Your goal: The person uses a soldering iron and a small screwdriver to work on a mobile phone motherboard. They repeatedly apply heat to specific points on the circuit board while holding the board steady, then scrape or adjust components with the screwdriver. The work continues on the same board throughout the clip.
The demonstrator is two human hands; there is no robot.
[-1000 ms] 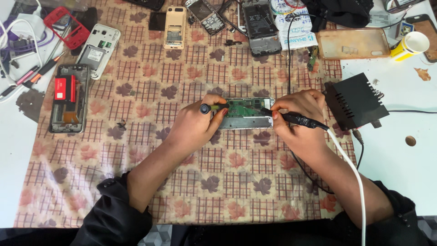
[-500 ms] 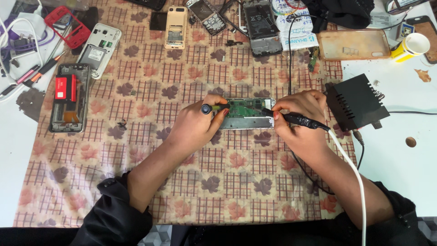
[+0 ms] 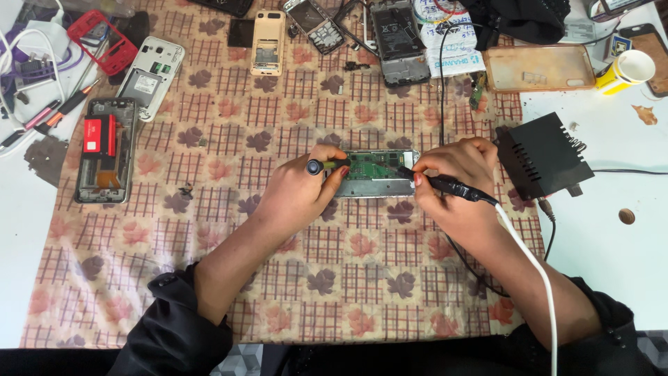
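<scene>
At the centre of the table (image 3: 612,278), on a thin checked cloth (image 3: 229,278) printed with brown and orange leaves, lies an opened phone (image 3: 374,173), a flat rectangular metal frame with a green circuit board bare inside it. The left hand (image 3: 299,196) comes in from 7 o'clock and rests at the phone's 9 o'clock end, its fingers curled and pinched around a small screwdriver (image 3: 325,166) with a round dark cap and a yellowish shaft that lies against the frame's edge. The right hand (image 3: 456,182) comes in from 5 o'clock and sits at the phone's 3 o'clock end, thumb and fingers closed like a pen grip on a slim black soldering iron (image 3: 445,184) whose tip touches the board; a smooth white cable (image 3: 536,271) runs from its handle down toward 5 o'clock. Both wrists wear dark sleeves. Just beside the right hand at 2 o'clock stands a black ribbed box (image 3: 539,157) with slotted sides and a thin dark lead. Toward 10 o'clock lies a stripped phone body (image 3: 104,150) holding a glossy red battery, and above it a white back shell (image 3: 149,76) and a red plastic frame (image 3: 104,42). At 12 o'clock are a cream keypad handset (image 3: 268,42) and a grey opened chassis (image 3: 400,42). At 1 o'clock lies a soft translucent orange phone case (image 3: 539,67), with a yellow paper cup (image 3: 626,72) just past it.
</scene>
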